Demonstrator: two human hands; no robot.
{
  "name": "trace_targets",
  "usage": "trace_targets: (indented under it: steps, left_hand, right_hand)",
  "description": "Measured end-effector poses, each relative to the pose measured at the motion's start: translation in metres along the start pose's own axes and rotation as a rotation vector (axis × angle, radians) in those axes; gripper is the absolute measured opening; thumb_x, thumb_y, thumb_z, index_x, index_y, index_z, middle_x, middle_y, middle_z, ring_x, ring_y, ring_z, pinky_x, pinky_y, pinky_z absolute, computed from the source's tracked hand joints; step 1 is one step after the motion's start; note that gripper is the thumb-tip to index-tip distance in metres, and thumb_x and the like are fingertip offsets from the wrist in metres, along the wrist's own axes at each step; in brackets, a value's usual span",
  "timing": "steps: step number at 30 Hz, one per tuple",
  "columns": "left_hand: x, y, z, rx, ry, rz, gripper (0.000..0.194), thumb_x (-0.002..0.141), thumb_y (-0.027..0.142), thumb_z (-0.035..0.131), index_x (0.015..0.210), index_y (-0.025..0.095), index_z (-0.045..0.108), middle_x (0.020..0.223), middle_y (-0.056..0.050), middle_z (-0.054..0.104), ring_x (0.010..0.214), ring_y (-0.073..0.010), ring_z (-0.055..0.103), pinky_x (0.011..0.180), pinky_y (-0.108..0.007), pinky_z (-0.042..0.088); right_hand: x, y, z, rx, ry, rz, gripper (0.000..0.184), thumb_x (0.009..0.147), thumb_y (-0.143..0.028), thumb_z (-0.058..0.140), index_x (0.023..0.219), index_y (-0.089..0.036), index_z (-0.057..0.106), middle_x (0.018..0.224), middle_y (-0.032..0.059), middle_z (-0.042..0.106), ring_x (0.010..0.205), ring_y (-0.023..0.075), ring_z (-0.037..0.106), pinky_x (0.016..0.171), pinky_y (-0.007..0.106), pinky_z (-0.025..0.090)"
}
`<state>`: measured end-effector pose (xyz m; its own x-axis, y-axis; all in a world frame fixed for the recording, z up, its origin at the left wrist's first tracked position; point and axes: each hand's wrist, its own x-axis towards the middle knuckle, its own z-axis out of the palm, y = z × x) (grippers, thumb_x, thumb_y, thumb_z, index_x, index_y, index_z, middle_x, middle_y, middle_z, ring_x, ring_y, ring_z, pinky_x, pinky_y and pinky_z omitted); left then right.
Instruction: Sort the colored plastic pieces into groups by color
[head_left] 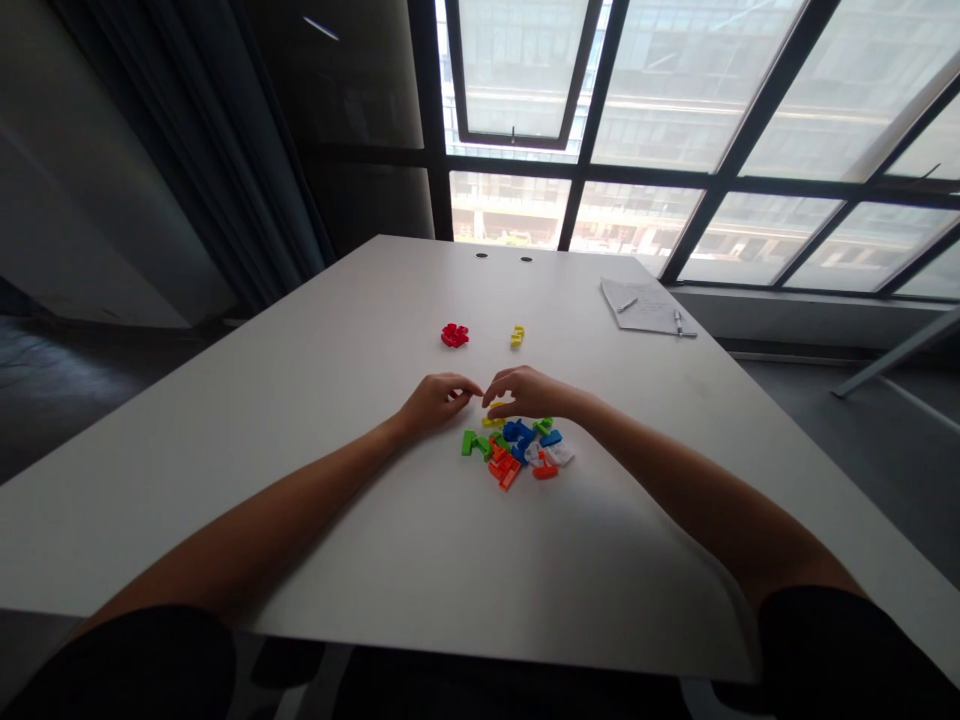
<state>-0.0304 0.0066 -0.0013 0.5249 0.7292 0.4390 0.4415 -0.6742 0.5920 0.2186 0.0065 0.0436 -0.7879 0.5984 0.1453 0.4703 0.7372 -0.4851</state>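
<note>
My left hand (pixel 437 401) rests low over the white table (pixel 360 560), left of a pile of small plastic pieces. Its fingers are drawn together toward the thumb, and anything between them is hidden. Opposite it, my right hand (pixel 529 392) arches over the pile's far edge, fingers bent and the thumb apart from them. Just beneath that thumb lies a yellow piece (pixel 493 421), partly covered. The pile also has green pieces (pixel 475 444), blue pieces (pixel 519 434), orange pieces (pixel 504 468) and whitish pieces (pixel 559 454).
Beyond my hands sit a cluster of red pieces (pixel 454 335) and a separate yellow block group (pixel 517 337). Paper sheets (pixel 649 306) with a pen (pixel 679 322) lie at the far right. Two dark round table inserts (pixel 526 260) are near the far edge, before the windows.
</note>
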Motion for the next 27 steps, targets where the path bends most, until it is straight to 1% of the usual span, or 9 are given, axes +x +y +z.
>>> trace_targets:
  steps: [2,4,7,9,12,15,18,21,27]
  left_hand:
    - [0.000,-0.003,0.000,0.000,0.014,-0.022,0.029,0.093,0.029,0.058,0.101,0.020,0.084,0.094,-0.005,0.082,0.077,-0.0154,0.074,0.075,-0.026,0.062]
    - [0.000,-0.005,0.000,0.000,0.029,-0.048,0.029,0.092,0.029,0.058,0.101,0.020,0.084,0.095,-0.004,0.083,0.078,-0.0159,0.075,0.076,-0.026,0.062]
    - [0.000,-0.007,0.002,0.001,0.038,-0.078,0.029,0.091,0.028,0.058,0.100,0.020,0.084,0.097,-0.004,0.083,0.081,-0.0169,0.076,0.077,-0.027,0.063]
    - [0.001,-0.007,0.002,-0.003,0.032,-0.090,0.029,0.091,0.028,0.057,0.100,0.019,0.084,0.098,-0.004,0.083,0.082,-0.0174,0.076,0.078,-0.027,0.063]
    - [0.002,-0.007,0.003,-0.008,0.025,-0.106,0.029,0.091,0.028,0.058,0.100,0.019,0.084,0.099,-0.005,0.083,0.080,-0.0175,0.076,0.078,-0.028,0.063]
    - [0.002,-0.007,0.004,-0.012,0.028,-0.120,0.029,0.090,0.028,0.058,0.100,0.019,0.084,0.100,-0.005,0.084,0.081,-0.0178,0.077,0.079,-0.028,0.063]
    - [0.002,-0.007,0.004,-0.014,0.024,-0.124,0.030,0.090,0.029,0.057,0.100,0.019,0.084,0.100,-0.005,0.083,0.081,-0.0180,0.077,0.079,-0.028,0.063]
    - [0.002,-0.006,0.004,-0.012,0.016,-0.124,0.030,0.090,0.029,0.057,0.099,0.019,0.084,0.101,-0.005,0.083,0.082,-0.0183,0.077,0.078,-0.028,0.063]
    - [0.002,-0.006,0.004,-0.018,0.005,-0.122,0.030,0.090,0.029,0.058,0.099,0.020,0.084,0.102,-0.005,0.083,0.081,-0.0180,0.076,0.077,-0.027,0.062]
  right_hand:
    - [0.008,0.002,0.001,-0.016,-0.080,0.003,0.014,0.086,-0.029,0.087,0.099,-0.026,0.085,0.096,0.0019,0.080,0.085,0.0181,0.071,0.076,0.027,0.050]
    - [0.011,0.004,0.002,-0.044,-0.098,0.008,0.011,0.086,-0.026,0.085,0.097,-0.026,0.084,0.094,0.0015,0.079,0.083,0.0180,0.071,0.075,0.027,0.050]
    - [0.009,0.010,0.004,-0.109,-0.041,0.022,0.015,0.088,-0.015,0.078,0.099,-0.023,0.083,0.095,0.0025,0.080,0.081,0.0175,0.070,0.076,0.028,0.049]
    - [0.005,0.016,0.004,-0.153,0.017,0.053,0.016,0.089,-0.013,0.076,0.101,-0.021,0.082,0.096,0.0044,0.080,0.081,0.0179,0.069,0.076,0.029,0.049]
    - [-0.004,0.027,0.005,-0.204,0.149,0.119,0.011,0.095,-0.020,0.074,0.103,-0.018,0.081,0.098,0.0086,0.080,0.085,0.0210,0.070,0.080,0.032,0.050]
    - [-0.014,0.036,0.007,-0.229,0.281,0.135,0.015,0.100,-0.029,0.071,0.106,-0.018,0.080,0.103,0.0115,0.079,0.094,0.0242,0.071,0.087,0.037,0.053]
    - [-0.024,0.041,0.010,-0.213,0.260,0.079,0.020,0.098,-0.034,0.075,0.110,-0.020,0.079,0.111,0.0118,0.079,0.102,0.0261,0.072,0.094,0.040,0.054]
    - [-0.031,0.046,0.014,-0.211,0.223,0.046,0.022,0.095,-0.031,0.077,0.115,-0.022,0.079,0.116,0.0108,0.079,0.107,0.0271,0.072,0.099,0.042,0.054]
    - [-0.021,0.071,0.015,-0.260,0.309,0.121,0.017,0.097,-0.023,0.072,0.111,-0.020,0.080,0.115,0.0116,0.079,0.105,0.0255,0.072,0.099,0.040,0.054]
